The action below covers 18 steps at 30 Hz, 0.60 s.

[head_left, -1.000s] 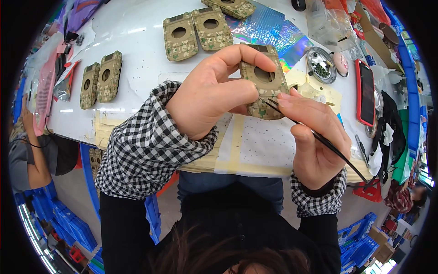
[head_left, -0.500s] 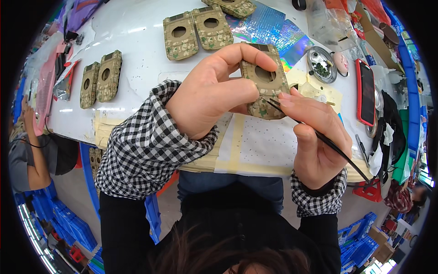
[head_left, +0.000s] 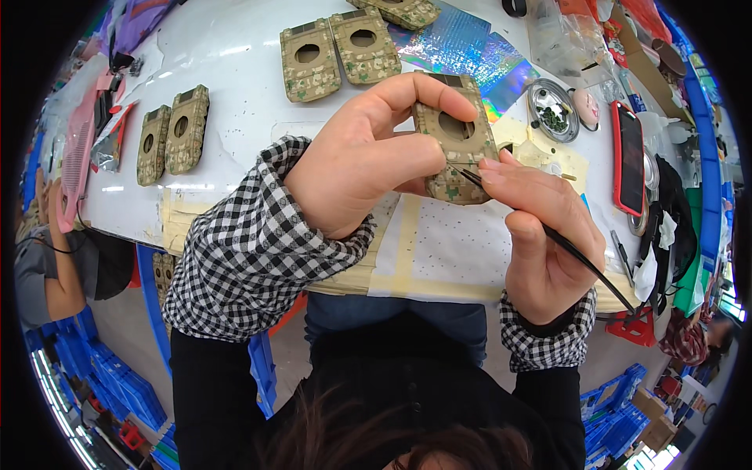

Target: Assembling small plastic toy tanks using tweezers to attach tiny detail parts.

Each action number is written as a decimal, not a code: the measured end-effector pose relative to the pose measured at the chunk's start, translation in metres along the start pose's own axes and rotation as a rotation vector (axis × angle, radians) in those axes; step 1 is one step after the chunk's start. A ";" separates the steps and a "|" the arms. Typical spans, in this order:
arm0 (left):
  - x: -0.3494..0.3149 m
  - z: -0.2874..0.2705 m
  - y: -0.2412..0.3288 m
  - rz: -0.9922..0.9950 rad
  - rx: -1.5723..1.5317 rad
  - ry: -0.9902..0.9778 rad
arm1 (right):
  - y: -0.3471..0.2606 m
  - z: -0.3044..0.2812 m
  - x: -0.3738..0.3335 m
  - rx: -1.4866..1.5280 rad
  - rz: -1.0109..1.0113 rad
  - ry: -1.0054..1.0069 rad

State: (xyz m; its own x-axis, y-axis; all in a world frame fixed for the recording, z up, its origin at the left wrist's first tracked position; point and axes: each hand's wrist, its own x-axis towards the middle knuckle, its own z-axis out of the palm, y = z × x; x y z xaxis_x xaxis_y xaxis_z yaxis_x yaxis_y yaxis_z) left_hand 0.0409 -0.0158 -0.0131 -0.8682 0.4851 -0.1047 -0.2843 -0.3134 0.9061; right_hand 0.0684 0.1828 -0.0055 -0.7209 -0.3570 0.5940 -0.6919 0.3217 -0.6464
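Observation:
My left hand [head_left: 356, 168] is closed around the edges of a camouflage model tank hull [head_left: 472, 149] with a round hole in its top. The fingertips lie along its far side and the thumb along its near left. Between the thumb and fingers of my right hand [head_left: 540, 215] is a pair of black tweezers [head_left: 583, 254], its tips against or just above the hull's near end. Whether the tips hold a tiny part is too small to tell. Beneath both hands lies a white sheet [head_left: 454, 243] dotted with small dark specks, taped to the table.
Matching hulls stand at the back [head_left: 311, 74] and on the left [head_left: 188, 133]. Right of my hands are a round clear dish [head_left: 576, 129] of dark green bits and a red-cased phone [head_left: 629, 160]. Shiny holographic sheets [head_left: 470, 51] lie behind. Another person's arm [head_left: 63, 266] shows at far left.
The tweezers' tips, a little apart before, are now closer together at the hull's near end. Both hands and the hull have hardly moved.

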 end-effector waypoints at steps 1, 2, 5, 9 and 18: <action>0.000 0.000 0.000 -0.001 0.002 0.000 | 0.000 0.000 0.000 0.001 -0.001 0.000; 0.000 0.000 0.000 -0.001 0.003 -0.001 | 0.000 0.000 0.000 0.002 0.000 0.000; 0.000 0.000 0.001 -0.003 0.003 0.002 | 0.000 0.000 0.000 0.002 0.004 -0.001; 0.000 0.001 0.000 -0.003 -0.003 0.009 | 0.000 0.000 0.000 -0.003 0.000 -0.005; 0.000 0.000 0.001 -0.007 -0.008 -0.005 | 0.000 0.001 -0.001 0.004 -0.003 0.003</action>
State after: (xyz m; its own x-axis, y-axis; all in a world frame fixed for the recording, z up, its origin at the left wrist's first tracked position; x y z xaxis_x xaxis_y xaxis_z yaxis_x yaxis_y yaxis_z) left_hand 0.0405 -0.0159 -0.0127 -0.8640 0.4916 -0.1091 -0.2937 -0.3161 0.9021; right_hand 0.0689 0.1827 -0.0063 -0.7188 -0.3550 0.5977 -0.6940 0.3171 -0.6464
